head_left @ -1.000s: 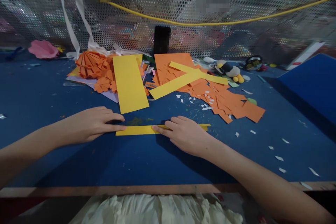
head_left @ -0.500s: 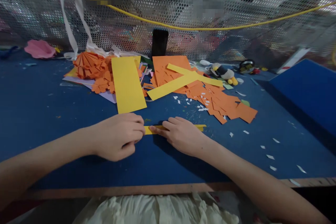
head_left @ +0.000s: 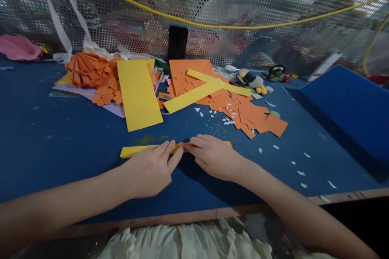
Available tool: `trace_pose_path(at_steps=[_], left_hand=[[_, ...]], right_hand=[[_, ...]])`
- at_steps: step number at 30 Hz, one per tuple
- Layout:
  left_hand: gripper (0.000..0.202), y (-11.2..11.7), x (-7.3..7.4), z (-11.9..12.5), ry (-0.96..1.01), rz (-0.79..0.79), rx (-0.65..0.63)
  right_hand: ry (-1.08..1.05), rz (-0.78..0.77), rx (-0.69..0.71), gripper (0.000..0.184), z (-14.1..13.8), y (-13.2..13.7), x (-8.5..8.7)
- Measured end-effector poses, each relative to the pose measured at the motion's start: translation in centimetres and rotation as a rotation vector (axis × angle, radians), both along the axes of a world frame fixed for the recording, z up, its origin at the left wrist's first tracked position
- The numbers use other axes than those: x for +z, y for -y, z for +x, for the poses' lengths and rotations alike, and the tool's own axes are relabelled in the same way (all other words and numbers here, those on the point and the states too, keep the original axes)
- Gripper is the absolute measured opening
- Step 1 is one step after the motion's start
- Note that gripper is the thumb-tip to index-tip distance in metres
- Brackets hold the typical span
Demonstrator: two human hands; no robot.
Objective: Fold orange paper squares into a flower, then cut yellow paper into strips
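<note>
A narrow folded strip of yellow paper (head_left: 130,152) lies crosswise on the blue tabletop in front of me. My left hand (head_left: 153,170) rests over its middle, closed with the fingertips pressing on the strip. Right beside it, my right hand (head_left: 214,158) is also closed on the strip, its index finger and thumb meeting the left fingertips near the centre. Both ends of the strip stick out past my hands. Beyond them lies a wide yellow paper sheet (head_left: 140,97), and more yellow strips (head_left: 194,95) cross over orange paper pieces (head_left: 246,113).
Orange folded paper flowers (head_left: 88,68) sit at the back left. A phone (head_left: 178,43) leans on the perforated metal screen (head_left: 146,28). A small plush penguin (head_left: 252,80) and a blue board (head_left: 349,109) are to the right. White paper scraps (head_left: 300,173) lie scattered near the edge.
My left hand has slid right along the strip towards my right hand, uncovering the strip's left end. The camera view has shifted slightly to the right.
</note>
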State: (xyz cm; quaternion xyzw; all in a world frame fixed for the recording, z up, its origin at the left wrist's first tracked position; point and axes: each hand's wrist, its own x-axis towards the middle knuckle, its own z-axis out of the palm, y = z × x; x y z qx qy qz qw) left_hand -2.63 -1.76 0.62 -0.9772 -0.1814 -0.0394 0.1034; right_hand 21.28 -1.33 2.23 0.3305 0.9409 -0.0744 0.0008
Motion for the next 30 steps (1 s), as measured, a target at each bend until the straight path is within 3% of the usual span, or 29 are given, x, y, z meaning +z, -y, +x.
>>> trace_pose_path(at_steps=[4, 11, 19, 30], left_hand=[[0.040, 0.6, -0.4, 1.0, -0.021, 0.006, 0.062], [0.034, 0.2, 0.8, 3.3, -0.042, 0.002, 0.158], [0.052, 0.4, 0.9, 4.1, -0.037, 0.030, 0.243], [0.062, 1.4, 1.2, 6.8, -0.177, -0.003, 0.343]], right_hand=[[-0.057, -0.044, 0.011, 0.044, 1.8, -0.4, 0.5], [-0.045, -0.065, 0.065, 0.032, 3.9, -1.4, 1.1], [-0.086, -0.054, 0.088, 0.036, 5.5, -2.0, 1.1], [-0.190, -0.056, -0.024, 0.043, 8.4, -1.6, 1.1]])
